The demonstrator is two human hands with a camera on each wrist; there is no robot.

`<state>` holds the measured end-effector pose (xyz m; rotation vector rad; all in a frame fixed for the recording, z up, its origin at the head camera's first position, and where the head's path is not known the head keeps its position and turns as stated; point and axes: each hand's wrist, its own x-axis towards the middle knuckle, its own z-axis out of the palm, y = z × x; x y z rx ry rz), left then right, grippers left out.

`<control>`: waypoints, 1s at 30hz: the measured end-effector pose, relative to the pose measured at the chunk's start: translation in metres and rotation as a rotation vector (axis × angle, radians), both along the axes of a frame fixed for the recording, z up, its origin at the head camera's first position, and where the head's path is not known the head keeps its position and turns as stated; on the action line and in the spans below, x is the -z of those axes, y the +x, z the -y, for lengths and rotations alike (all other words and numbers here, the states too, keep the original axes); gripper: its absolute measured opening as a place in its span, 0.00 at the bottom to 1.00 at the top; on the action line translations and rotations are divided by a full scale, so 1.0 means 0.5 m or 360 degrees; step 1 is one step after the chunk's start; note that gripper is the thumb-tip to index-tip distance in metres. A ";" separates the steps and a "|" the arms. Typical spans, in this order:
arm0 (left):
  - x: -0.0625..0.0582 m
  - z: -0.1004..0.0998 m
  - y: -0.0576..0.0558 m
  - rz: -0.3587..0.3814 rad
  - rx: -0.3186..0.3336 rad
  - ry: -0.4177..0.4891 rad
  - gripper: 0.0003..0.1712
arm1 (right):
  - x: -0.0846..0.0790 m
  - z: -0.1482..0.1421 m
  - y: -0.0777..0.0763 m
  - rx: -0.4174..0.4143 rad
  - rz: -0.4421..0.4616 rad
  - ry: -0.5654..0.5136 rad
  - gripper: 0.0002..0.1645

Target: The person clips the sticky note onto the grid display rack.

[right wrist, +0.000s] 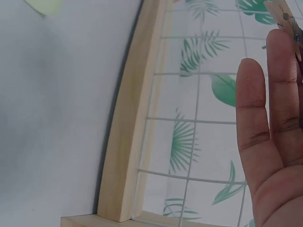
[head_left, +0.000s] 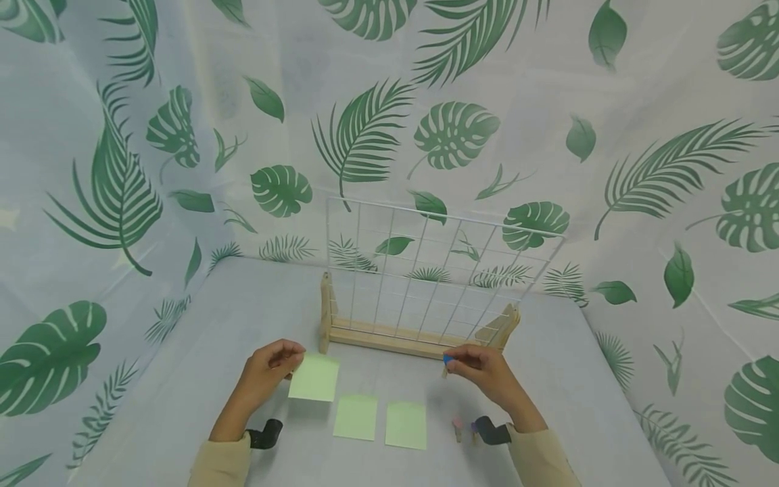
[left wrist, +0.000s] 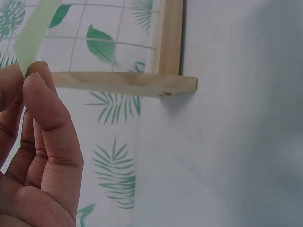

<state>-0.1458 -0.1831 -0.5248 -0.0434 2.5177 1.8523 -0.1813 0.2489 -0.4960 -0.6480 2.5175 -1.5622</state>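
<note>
A pale green sticky note (head_left: 314, 379) is pinched at its upper left corner between the thumb and fingertips of my left hand (head_left: 262, 372), raised over the table. In the left wrist view the note (left wrist: 35, 38) appears almost edge-on. My right hand (head_left: 489, 372) pinches a small wooden clothespin (right wrist: 284, 14) with a blue top, beside the right front of a wire grid rack (head_left: 402, 276). Part of that clothespin is hidden by the fingers. Two more green notes, a left one (head_left: 356, 418) and a right one (head_left: 406, 426), lie side by side on the table.
The rack's wooden base (head_left: 383, 340) runs across the table behind both hands. Near the right wrist are a pink-topped clothespin (head_left: 458, 429) and a purple-topped one (head_left: 474, 433), partly covered by the black wrist camera (head_left: 493, 431). Leaf-patterned sheeting (head_left: 535, 101) encloses the back and sides.
</note>
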 end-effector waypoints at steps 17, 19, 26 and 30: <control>-0.017 -0.017 -0.011 -0.0059 -0.0028 0.0049 0.09 | -0.033 0.019 -0.007 0.0046 -0.0018 -0.0033 0.12; -0.018 -0.018 -0.014 -0.0065 -0.0029 0.0049 0.08 | -0.036 0.022 -0.008 0.0054 -0.0001 -0.0026 0.13; -0.024 -0.024 -0.026 -0.0084 -0.0035 0.0034 0.07 | -0.041 0.030 -0.013 0.0059 -0.0004 -0.0028 0.13; -0.031 -0.026 -0.031 -0.0100 -0.0031 0.0031 0.08 | -0.044 0.032 -0.015 0.0029 -0.0038 -0.0066 0.11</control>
